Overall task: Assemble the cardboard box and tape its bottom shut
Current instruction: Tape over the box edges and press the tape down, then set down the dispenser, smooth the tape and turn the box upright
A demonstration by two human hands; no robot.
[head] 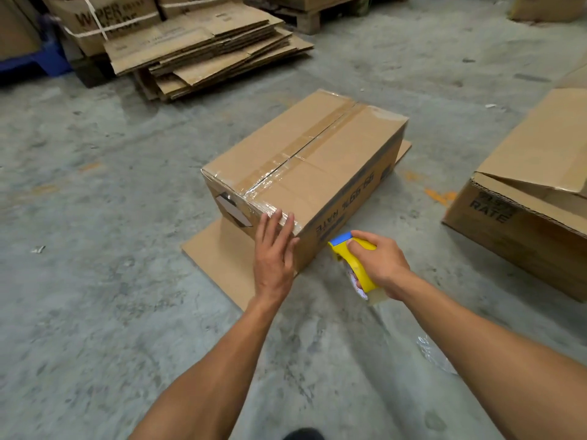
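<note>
A brown cardboard box [320,160] stands upside down on the concrete floor, its flaps folded out flat beneath it. Clear tape [279,166] runs along the centre seam of its upper face and wraps over the near edge. My left hand [274,249] lies flat, fingers spread, against the box's near corner, pressing on the tape end. My right hand [379,258] grips a yellow and blue tape dispenser [352,255] just beside the box's near right side, low by the floor.
A stack of flattened cartons [206,49] lies at the back left, with strapped boxes [104,20] behind it. A second open box [527,198] stands at the right. A wooden pallet [314,17] is at the back. Crumpled clear tape [435,354] lies by my right forearm.
</note>
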